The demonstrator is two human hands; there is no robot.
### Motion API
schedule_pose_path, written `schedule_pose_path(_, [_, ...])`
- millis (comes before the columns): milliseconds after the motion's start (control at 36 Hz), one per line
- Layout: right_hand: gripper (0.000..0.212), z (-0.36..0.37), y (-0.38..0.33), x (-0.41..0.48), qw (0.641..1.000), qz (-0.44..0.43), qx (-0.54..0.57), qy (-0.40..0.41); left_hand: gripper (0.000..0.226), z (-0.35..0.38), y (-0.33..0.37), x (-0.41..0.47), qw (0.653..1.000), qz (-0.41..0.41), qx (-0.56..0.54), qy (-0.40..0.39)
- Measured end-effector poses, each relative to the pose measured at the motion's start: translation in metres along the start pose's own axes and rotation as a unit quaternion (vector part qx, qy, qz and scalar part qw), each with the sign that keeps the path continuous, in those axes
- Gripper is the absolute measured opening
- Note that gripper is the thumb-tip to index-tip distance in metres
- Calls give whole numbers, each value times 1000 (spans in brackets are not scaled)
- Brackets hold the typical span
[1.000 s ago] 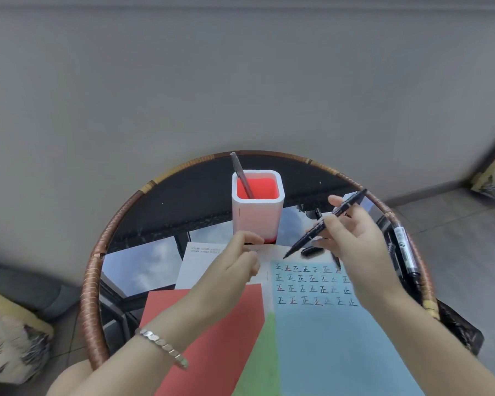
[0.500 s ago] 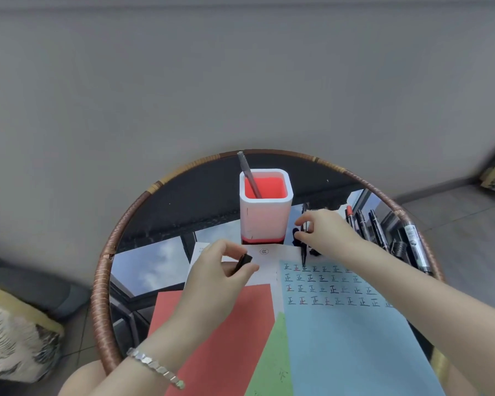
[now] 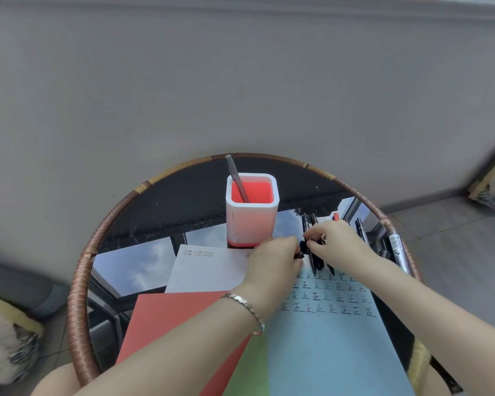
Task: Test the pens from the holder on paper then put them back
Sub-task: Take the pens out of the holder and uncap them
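A white pen holder with a red inside stands at the middle of the round glass table; one grey pen leans in it. My right hand pinches a black pen lying just above the blue paper, which carries rows of written marks. My left hand holds a small black pen cap right beside that pen. Both hands nearly touch, to the right of the holder.
Several more pens and a white-labelled marker lie along the table's right rim. White, red and green sheets lie under and left of the blue one. The wrapped rattan rim rings the table; a grey wall stands behind.
My right hand brought the black pen down from the air to the table above the blue paper. My left hand moved right with the cap until it met the pen.
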State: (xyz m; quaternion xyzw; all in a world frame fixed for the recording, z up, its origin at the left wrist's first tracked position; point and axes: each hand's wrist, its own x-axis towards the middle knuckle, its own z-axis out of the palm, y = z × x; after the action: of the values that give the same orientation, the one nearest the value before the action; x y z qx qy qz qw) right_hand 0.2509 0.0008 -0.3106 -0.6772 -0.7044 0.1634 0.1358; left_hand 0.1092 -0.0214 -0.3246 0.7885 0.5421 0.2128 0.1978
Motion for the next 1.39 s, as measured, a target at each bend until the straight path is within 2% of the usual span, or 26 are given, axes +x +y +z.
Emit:
schedule_pose_path(111, [28,-6,-4,-2,1000,-8,7,5,18,-4,-6,0,999,47,0,-6])
schedule_pose_path(167, [27,-11,-12,-4,999,-17,26,38,21,-12,-12,-6,998,57,2,13])
schedule_pose_path(278, [20,-23,-45,-2,984,-78,99,127,18,-35,-31,-23,994,75,-22,70])
schedule_pose_path(361, [20,-29,-74,11,975,-133,90,151,12,-55,-46,-38,992,57,-49,104])
schedule_pose_path(444, [30,-31,-99,29,976,-147,58,151,15,-72,-60,-51,990,20,-69,122])
schedule_pose_path(583, [45,-27,-135,58,988,-110,30,108,18,-101,-80,-65,983,-25,-88,157])
schedule_pose_path(667, [39,-21,-135,67,992,-89,14,90,18,-105,-82,-66,981,-39,-104,160])
schedule_pose_path(778, [20,-18,-130,66,990,-101,25,100,18,-110,-81,-68,976,-55,-125,171])
schedule_pose_path(861, [27,-25,-124,52,982,-142,37,121,22,-114,-76,-66,971,-43,-144,188])
schedule_pose_path(944, [15,-37,-114,29,962,-195,76,176,24,-116,-65,-62,964,-23,-157,212])
schedule_pose_path(1056, [9,-60,-109,-1,940,-214,179,197,24,-115,-46,-49,960,7,-172,220])
schedule_pose_path(1222, [15,-76,-107,-29,891,-182,366,199,30,-108,-29,-22,974,62,-82,204])
schedule_pose_path(1278, [15,-74,-105,-35,862,-144,448,189,26,-107,-25,-17,979,50,-82,179])
schedule_pose_path(1389, [18,-68,-95,-41,774,-39,614,149,15,-105,-22,-18,980,68,-83,170])
